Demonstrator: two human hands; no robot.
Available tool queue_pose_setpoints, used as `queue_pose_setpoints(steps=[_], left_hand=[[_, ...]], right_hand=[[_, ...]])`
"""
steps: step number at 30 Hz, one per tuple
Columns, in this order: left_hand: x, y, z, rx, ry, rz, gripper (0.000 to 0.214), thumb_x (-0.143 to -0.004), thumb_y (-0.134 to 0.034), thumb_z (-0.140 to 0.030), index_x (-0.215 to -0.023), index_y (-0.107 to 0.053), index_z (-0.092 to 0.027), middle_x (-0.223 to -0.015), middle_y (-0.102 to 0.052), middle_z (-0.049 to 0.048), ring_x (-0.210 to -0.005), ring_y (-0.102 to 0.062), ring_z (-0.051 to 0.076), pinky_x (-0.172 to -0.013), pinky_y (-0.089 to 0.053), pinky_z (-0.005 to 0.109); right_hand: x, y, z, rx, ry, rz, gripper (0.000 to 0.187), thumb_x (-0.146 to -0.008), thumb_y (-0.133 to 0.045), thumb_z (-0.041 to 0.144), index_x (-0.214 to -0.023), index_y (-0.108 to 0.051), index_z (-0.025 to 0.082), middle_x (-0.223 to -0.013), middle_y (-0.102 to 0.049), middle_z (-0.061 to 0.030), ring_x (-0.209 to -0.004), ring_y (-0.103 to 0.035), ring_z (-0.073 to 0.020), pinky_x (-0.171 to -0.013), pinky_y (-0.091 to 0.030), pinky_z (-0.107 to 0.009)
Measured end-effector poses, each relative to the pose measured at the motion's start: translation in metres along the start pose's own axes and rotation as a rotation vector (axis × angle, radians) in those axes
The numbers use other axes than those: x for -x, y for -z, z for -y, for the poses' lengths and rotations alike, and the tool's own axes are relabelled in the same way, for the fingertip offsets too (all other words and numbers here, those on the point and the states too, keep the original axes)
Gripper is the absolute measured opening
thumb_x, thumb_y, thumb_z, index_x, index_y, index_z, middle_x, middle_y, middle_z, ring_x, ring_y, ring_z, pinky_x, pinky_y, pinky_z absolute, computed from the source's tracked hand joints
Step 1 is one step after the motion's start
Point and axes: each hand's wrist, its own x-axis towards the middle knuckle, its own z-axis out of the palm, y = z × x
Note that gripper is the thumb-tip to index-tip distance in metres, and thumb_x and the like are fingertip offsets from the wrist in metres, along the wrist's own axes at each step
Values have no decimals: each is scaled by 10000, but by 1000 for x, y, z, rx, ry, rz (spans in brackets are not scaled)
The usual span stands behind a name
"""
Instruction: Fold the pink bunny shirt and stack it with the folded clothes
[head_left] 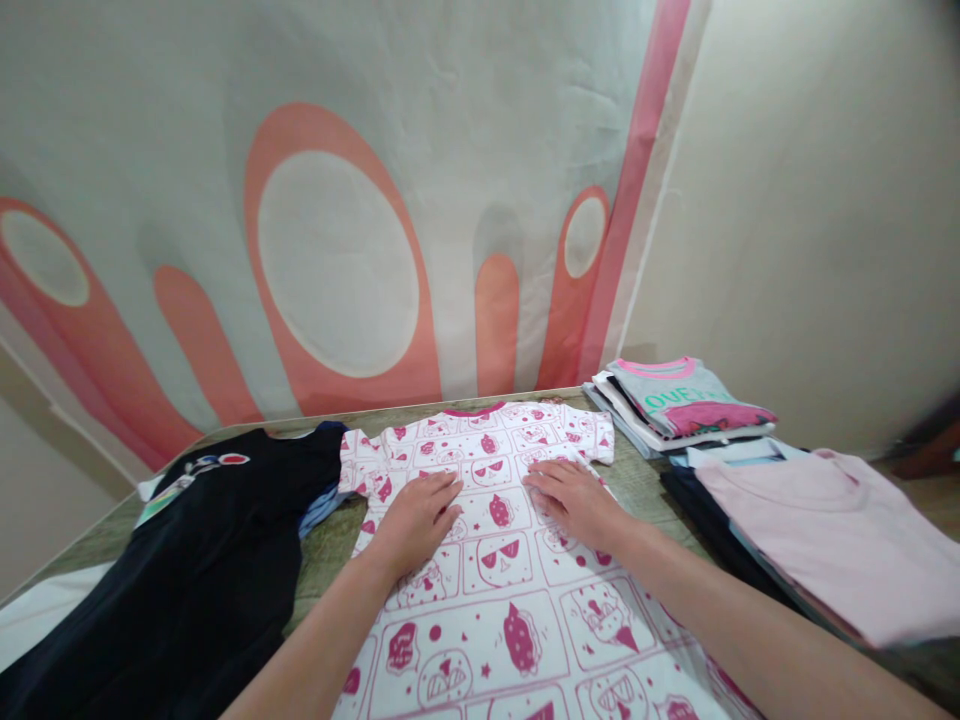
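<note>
A white T-shirt with a magenta cartoon print lies spread out in front of me, its collar at the far end and both short sleeves out to the sides. My left hand rests flat on the left part of its chest, fingers stretched out. On the right part of the chest lies my right hand, also flat with the fingers extended. Neither hand grips the fabric. The shirt's lower end runs out of view at the bottom.
To the left lies a black T-shirt over other clothes. A folded stack topped by a grey shirt with pink trim sits at back right, and nearer, another topped by a pale pink shirt. A printed wall panel rises behind the wooden table.
</note>
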Motion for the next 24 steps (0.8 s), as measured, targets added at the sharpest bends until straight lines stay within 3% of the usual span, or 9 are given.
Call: queue_pose_setpoints(steps=[11,18,24], left_hand=[[-3,10,-6,16,1,-23,294,-939,-485,-233,-1170,-663,-199,-1157,-656,95,-1071,-591,232,-962,-484,395],[-3,7,-5,18,12,-22,277,-946,-472,-233,-1135,-671,-195,-1198,-666,99,-1102,-601,243,-993,-464,420],[-5,17,-13,88,4,-10,214,-950,-451,-221,-992,-658,-191,-1034,-692,77,-982,-626,214,-909,-492,359]], right_hand=[[-3,3,1,0,-5,-25,202,-958,-508,243,-1099,-653,249,-1054,-658,-55,-1015,-553,-212,-889,-438,-385],[-2,1,0,-6,-5,-35,171,-950,-516,223,-1056,-649,240,-1038,-653,-53,-999,-556,-212,-868,-438,-376],[-2,2,3,-74,48,-32,174,-957,-490,196,-1028,-646,229,-1054,-655,-54,-991,-563,-203,-889,-426,-374]])
